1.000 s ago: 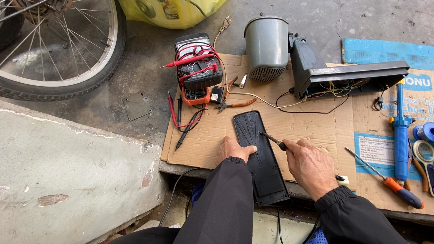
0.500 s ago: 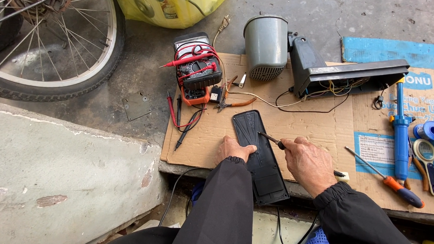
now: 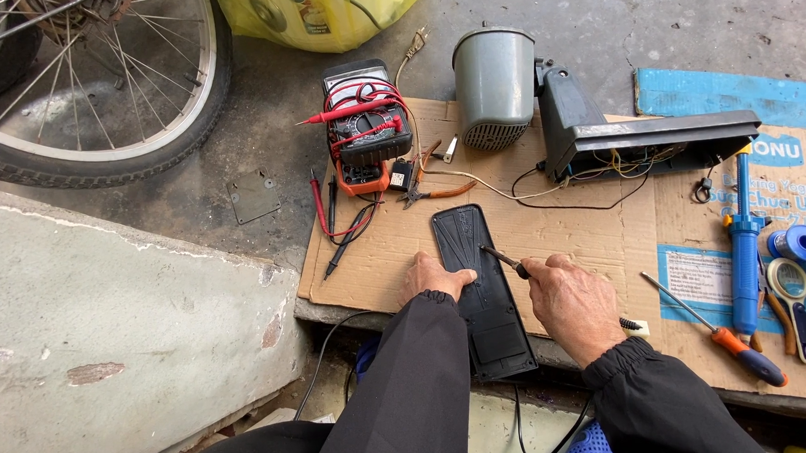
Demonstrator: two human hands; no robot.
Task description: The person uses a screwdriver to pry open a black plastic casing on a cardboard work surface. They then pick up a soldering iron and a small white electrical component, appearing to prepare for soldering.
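Note:
A long black plastic panel point(image 3: 480, 287) lies lengthwise on a sheet of cardboard point(image 3: 597, 244). My left hand point(image 3: 435, 278) rests on the panel's left edge and holds it down. My right hand point(image 3: 574, 305) grips a thin dark tool point(image 3: 506, 260) with a cord, its tip touching the panel's upper right part. Both arms are in black sleeves.
A multimeter with red and black leads point(image 3: 364, 127), small pliers point(image 3: 424, 184), a grey cylindrical housing point(image 3: 495, 86) and a dark wired casing point(image 3: 637, 141) lie beyond. At the right are a blue pump tool point(image 3: 744, 236), an orange-handled screwdriver point(image 3: 726, 338) and tape rolls point(image 3: 797, 244). A bicycle wheel point(image 3: 93, 96) stands upper left beside a concrete slab point(image 3: 105, 334).
My right hand and the tool shifted very slightly on the panel. The left hand has stayed in place.

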